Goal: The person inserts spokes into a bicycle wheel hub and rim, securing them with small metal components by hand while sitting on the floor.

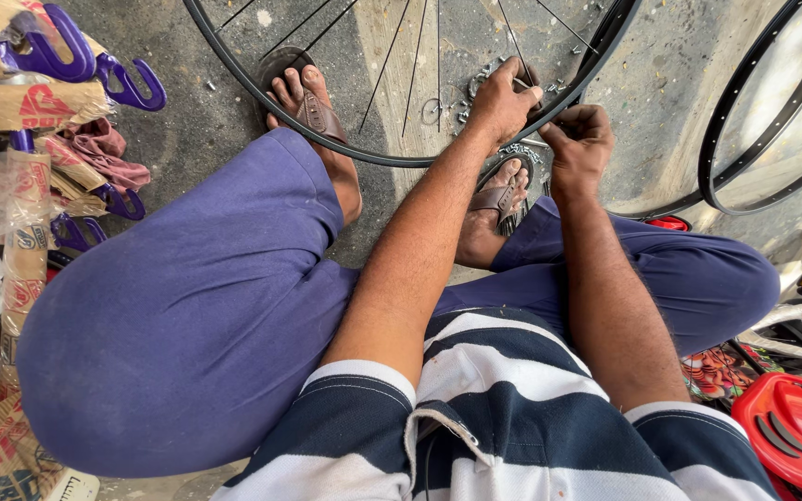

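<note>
We are sitting low over a grey concrete floor (670,83), knees in blue trousers (187,315) spread wide, and our own legs and sandalled feet are crowding the space under the work. Wrapped purple hooked parts (67,56) in brown paper are piling along the floor's left edge, a second bare black rim (744,93) is lying toward the right edge, and a red plastic piece (791,427) is sitting at the near right corner.

A black spoked bicycle wheel (327,139) is standing in front of us, its lower rim passing between our feet. Our left hand (503,102) is curling over the rim from above, fingers bent narrowly and touching the rim and spokes. Our right hand (579,144) is closing into a tight pinch just beside it at the rim's outer edge; we cannot tell what it is pinching. Both hands are meeting at the wheel's lower right arc, almost touching each other.
</note>
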